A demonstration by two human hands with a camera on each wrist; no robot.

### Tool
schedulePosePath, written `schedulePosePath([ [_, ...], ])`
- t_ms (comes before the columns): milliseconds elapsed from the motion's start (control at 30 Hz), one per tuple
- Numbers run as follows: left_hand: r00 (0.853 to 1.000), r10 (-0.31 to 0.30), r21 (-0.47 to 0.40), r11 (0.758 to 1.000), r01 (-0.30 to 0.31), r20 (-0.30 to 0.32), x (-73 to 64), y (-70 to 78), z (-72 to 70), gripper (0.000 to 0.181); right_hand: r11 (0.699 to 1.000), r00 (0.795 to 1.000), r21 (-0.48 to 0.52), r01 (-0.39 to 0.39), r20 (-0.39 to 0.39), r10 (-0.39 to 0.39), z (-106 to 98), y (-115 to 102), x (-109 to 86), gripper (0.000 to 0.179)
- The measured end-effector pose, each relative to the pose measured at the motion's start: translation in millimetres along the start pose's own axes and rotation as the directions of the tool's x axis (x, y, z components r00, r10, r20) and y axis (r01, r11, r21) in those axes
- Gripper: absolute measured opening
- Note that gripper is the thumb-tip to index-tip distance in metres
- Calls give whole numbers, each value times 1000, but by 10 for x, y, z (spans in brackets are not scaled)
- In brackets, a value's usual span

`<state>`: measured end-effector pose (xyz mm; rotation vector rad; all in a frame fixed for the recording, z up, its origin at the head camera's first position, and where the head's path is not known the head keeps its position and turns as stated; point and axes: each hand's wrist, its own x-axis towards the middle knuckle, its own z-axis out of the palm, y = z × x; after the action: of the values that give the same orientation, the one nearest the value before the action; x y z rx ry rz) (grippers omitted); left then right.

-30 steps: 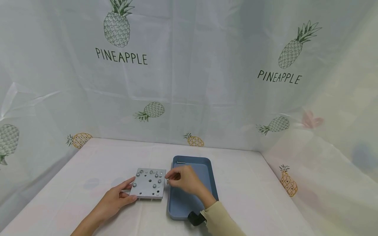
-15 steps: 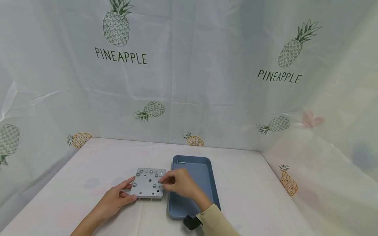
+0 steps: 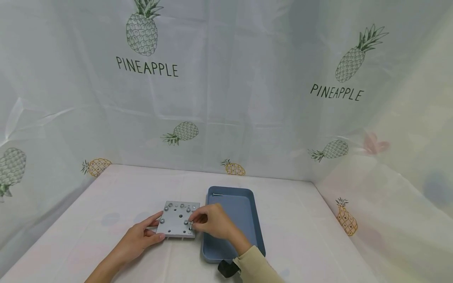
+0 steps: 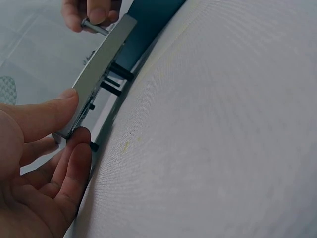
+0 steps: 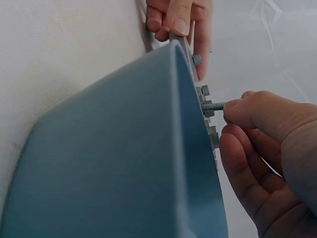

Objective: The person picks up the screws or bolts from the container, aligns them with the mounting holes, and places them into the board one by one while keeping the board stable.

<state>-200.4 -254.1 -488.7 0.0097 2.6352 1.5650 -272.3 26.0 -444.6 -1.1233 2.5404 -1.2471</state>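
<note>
A silver metal plate (image 3: 173, 227) carries several socket-head screws (image 3: 162, 221) and a few bare holes. My left hand (image 3: 136, 237) grips its left side, with the thumb (image 4: 54, 114) on the edge and the fingers bent beneath. Several dark screw ends (image 4: 111, 89) stick out of its underside in the left wrist view. Over the plate's lower right part, my right hand (image 3: 214, 222) pinches a screw (image 5: 215, 106) between thumb and fingers. Its threaded shaft points at the plate; other screw heads hide the tip, so I cannot tell whether it sits in a hole.
Right beside the plate stands a blue tray (image 3: 235, 206), partly under my right forearm. One loose screw (image 3: 217, 194) lies at its far left end. A black wrist device (image 3: 228, 269) is near the tray's front edge. A pineapple-printed curtain (image 3: 247, 98) hangs behind the table.
My right hand has moved left from the tray's side to over the plate's lower right, bringing the screw along. The left hand and the plate have stayed put.
</note>
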Motion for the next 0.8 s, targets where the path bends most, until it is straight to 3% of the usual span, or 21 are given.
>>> schedulePosePath([
  [400,1000,28,-20,999,-28,2,-18,17,-2,87,1000,999,-10,-22,23,22,66,47,8,17],
  [800,1000,18,-12,1000,-18,-5,-17,6,-1,87,1000,1000,-14,-13,26,13,72,62,4,20],
])
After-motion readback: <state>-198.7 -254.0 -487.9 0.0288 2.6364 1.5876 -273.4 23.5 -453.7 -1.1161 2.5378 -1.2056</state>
